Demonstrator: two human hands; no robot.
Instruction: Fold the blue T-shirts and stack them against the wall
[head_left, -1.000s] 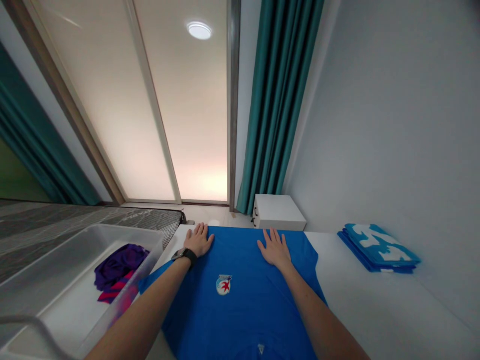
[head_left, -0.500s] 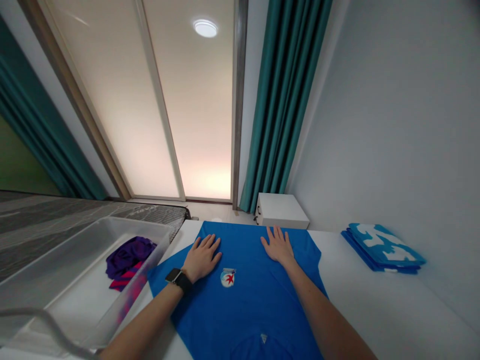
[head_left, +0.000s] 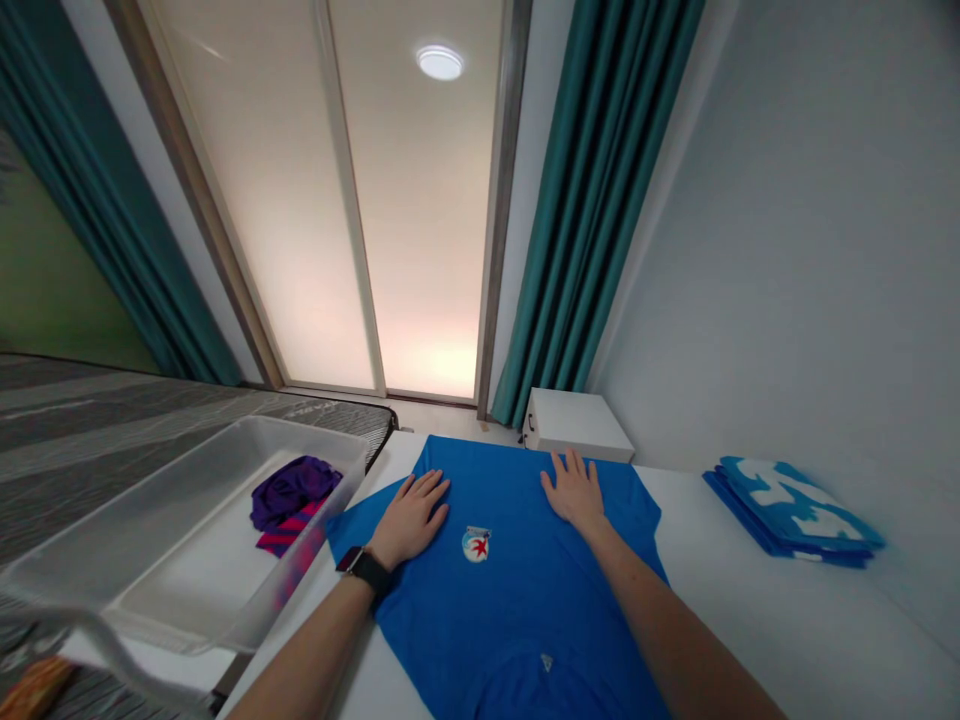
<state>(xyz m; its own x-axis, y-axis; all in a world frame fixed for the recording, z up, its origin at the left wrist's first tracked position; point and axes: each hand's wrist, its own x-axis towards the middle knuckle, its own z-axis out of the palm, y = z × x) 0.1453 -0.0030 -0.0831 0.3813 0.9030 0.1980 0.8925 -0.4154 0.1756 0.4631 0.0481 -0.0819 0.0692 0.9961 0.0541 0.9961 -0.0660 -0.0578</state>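
A blue T-shirt lies spread flat on the white table, its neckline toward me and a round badge with a red star on its front. My left hand, with a black watch on the wrist, rests palm down on the shirt's left part, fingers stretched out. On the right part, near the far edge, my right hand lies flat with its fingers apart. Neither hand holds anything.
At the left stands a clear plastic bin with crumpled purple clothing and a red-striped piece inside. Folded blue-and-white clothes are stacked at the right by the wall. A white cabinet stands beyond the table.
The view has turned slightly left, so things appear shifted to the right. My left hand has slid a little toward me on the shirt; the right hand looks nearly still.
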